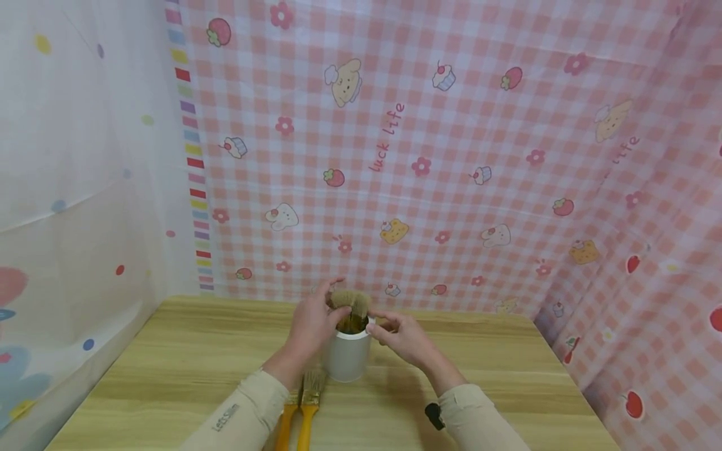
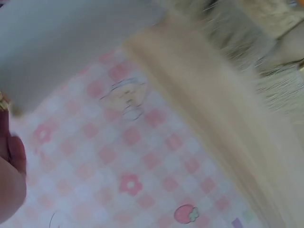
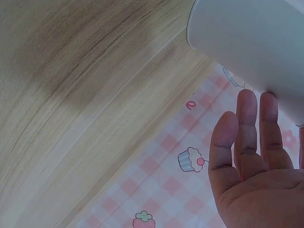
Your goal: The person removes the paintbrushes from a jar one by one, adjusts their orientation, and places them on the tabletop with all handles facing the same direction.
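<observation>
A light grey cylindrical container (image 1: 346, 360) stands upright on the table, with paintbrushes (image 1: 353, 305) in it, pale bristles up. My left hand (image 1: 310, 322) is at its left side, thumb in front of the bristles, pinching a paintbrush at the mouth. Only part of that hand (image 2: 12, 175) enters the left wrist view, beside a bit of gold metal. At the rim's right side, my right hand (image 1: 403, 338) pinches the edge between thumb and index finger. Its other fingers (image 3: 247, 126) extend near the container wall (image 3: 251, 47) in the right wrist view. The handles inside the container are hidden.
Two paintbrushes with orange handles (image 1: 306, 426) lie on the wooden table (image 1: 468, 376), in front of the container and beside the left forearm. Their bristles (image 2: 237, 38) show in the left wrist view. A pink checked curtain (image 1: 361, 207) hangs behind the table.
</observation>
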The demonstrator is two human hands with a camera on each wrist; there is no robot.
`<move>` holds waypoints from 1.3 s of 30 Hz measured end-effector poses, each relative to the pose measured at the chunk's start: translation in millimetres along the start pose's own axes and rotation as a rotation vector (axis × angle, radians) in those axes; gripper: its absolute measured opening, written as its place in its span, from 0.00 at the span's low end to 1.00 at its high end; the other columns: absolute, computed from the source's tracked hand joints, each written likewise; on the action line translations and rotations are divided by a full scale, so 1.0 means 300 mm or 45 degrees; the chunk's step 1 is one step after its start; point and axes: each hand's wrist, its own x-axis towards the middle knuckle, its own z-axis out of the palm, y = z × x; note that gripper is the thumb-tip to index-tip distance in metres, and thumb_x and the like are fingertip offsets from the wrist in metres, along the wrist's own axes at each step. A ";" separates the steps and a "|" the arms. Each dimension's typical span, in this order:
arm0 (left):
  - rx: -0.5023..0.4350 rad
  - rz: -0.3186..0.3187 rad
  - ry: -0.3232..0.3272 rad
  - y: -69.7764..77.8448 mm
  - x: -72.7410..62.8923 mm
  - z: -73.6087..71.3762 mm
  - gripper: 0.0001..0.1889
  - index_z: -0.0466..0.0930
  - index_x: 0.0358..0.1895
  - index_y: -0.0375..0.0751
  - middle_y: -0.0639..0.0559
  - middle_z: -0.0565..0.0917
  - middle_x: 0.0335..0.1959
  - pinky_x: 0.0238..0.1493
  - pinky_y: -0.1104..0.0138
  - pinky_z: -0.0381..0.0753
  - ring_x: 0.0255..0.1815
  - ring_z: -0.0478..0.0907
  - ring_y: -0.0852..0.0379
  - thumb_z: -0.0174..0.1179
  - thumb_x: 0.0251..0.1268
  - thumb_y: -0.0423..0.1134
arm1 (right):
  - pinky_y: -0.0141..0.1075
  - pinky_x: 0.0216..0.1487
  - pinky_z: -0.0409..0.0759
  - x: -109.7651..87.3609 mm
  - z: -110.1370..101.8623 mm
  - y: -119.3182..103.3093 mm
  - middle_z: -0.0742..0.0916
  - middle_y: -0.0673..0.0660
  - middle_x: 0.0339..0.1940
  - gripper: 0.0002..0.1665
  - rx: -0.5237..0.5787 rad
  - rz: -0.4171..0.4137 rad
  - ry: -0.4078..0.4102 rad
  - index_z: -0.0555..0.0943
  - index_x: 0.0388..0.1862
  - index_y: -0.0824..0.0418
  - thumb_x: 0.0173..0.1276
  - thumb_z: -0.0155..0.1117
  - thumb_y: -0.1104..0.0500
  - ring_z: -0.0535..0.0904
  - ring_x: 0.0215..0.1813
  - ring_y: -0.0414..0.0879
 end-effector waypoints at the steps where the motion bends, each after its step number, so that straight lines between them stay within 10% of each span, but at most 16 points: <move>1: -0.041 -0.008 0.007 0.011 0.007 -0.015 0.33 0.75 0.74 0.54 0.45 0.88 0.46 0.40 0.57 0.86 0.42 0.85 0.51 0.75 0.68 0.40 | 0.55 0.55 0.88 -0.001 0.000 -0.001 0.92 0.62 0.56 0.32 0.000 0.000 -0.002 0.78 0.77 0.51 0.80 0.65 0.41 0.88 0.55 0.63; 14: -0.444 -0.117 0.173 0.048 0.073 -0.302 0.26 0.83 0.65 0.59 0.50 0.80 0.55 0.36 0.70 0.81 0.45 0.84 0.56 0.77 0.65 0.46 | 0.54 0.54 0.88 -0.001 0.005 -0.003 0.92 0.61 0.53 0.29 0.012 0.011 0.028 0.80 0.75 0.49 0.80 0.65 0.43 0.88 0.52 0.59; 26: -0.226 -0.279 -0.321 -0.248 -0.032 -0.418 0.27 0.84 0.67 0.44 0.39 0.78 0.59 0.49 0.61 0.88 0.52 0.84 0.49 0.76 0.67 0.44 | 0.54 0.54 0.88 0.002 0.005 -0.007 0.92 0.60 0.52 0.30 0.005 0.021 0.025 0.80 0.75 0.49 0.80 0.66 0.42 0.88 0.53 0.59; 39: -0.116 -0.341 -0.512 -0.473 -0.160 -0.392 0.21 0.85 0.57 0.37 0.48 0.78 0.36 0.32 0.66 0.77 0.35 0.74 0.54 0.78 0.64 0.40 | 0.54 0.54 0.88 0.001 0.005 -0.013 0.93 0.59 0.51 0.29 0.007 0.041 0.033 0.80 0.75 0.49 0.80 0.66 0.43 0.88 0.51 0.56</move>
